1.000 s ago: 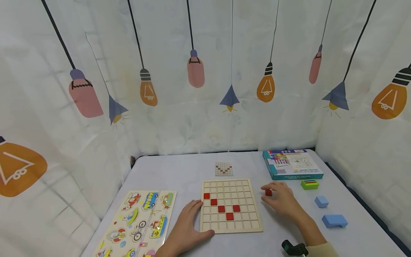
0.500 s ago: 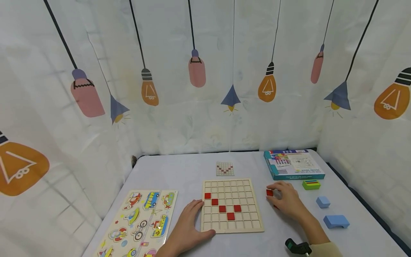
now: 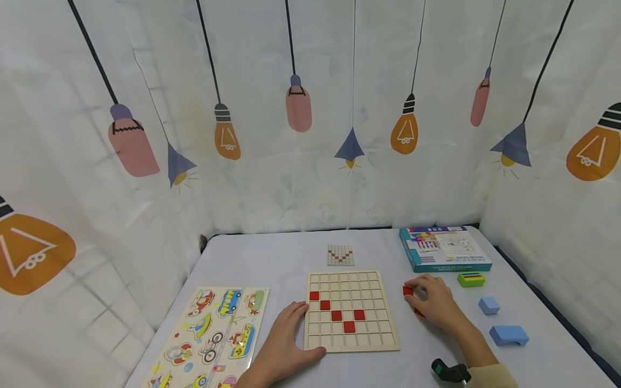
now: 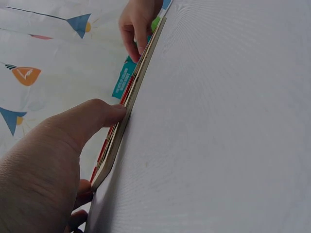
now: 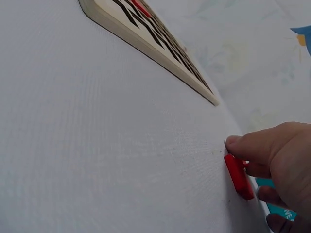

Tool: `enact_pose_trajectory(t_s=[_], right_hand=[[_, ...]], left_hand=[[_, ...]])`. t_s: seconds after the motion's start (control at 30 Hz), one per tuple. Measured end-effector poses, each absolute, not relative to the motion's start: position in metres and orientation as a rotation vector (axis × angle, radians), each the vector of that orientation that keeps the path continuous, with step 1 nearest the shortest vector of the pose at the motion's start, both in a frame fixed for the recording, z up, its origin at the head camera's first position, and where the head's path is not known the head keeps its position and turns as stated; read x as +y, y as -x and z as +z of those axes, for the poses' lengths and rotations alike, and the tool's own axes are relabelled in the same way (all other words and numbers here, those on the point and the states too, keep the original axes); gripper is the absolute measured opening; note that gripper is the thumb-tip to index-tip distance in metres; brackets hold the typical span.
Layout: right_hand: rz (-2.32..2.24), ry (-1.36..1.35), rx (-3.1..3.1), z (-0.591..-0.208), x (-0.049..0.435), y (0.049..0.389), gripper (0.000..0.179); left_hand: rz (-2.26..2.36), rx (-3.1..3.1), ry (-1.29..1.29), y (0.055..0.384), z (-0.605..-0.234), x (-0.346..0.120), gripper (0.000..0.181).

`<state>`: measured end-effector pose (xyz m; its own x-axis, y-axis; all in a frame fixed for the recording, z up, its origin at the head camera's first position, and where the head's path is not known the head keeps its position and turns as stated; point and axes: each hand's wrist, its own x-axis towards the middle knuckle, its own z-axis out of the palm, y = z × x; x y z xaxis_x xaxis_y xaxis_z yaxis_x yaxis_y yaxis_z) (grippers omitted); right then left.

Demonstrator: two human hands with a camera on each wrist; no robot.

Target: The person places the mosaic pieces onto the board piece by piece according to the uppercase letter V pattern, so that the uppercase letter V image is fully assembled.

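Note:
A pale wooden grid board (image 3: 351, 277) lies mid-table, several red square tiles (image 3: 349, 327) set in its cells. My left hand (image 3: 286, 342) rests at its near-left corner, thumb against the front edge and fingers along the left side. In the left wrist view the thumb (image 4: 92, 116) touches the board's edge. Right of the board, my right hand (image 3: 434, 302) pinches a red tile (image 3: 408, 290) between thumb and index finger. Another red tile (image 5: 238, 177) lies below that hand, seen in the right wrist view. A small pattern card (image 3: 340, 255) lies behind the board.
On the left lies a picture puzzle board (image 3: 208, 323) with vehicles. A teal-edged box (image 3: 446, 250) sits at the back right. Nearer are a green-yellow block (image 3: 470, 279), a small blue block (image 3: 489, 305) and a blue arch block (image 3: 509, 335).
My right hand has drawn slightly to the right, and its thumb and index finger have closed on the red tile. The left hand keeps its place at the board.

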<state>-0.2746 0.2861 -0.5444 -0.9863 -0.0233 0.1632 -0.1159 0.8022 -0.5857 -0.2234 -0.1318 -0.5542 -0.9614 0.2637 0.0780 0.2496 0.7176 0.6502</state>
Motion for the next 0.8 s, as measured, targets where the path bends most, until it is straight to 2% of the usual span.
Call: enact_pose_trajectory(t_s=[0.33,0.8], right_hand=[[0.924,-0.112,-2.829,-0.5486,0.286,0.2763,0.023],[0.907,-0.171,-2.806,-0.5437,0.2784,0.273,0.017]], left_hand=[[1.094,2.893,-0.432,0.2234,-0.5543,-0.1324,0.113],[1.098,2.894,-0.437,0.2243,-0.5561,-0.1325,0.113]])
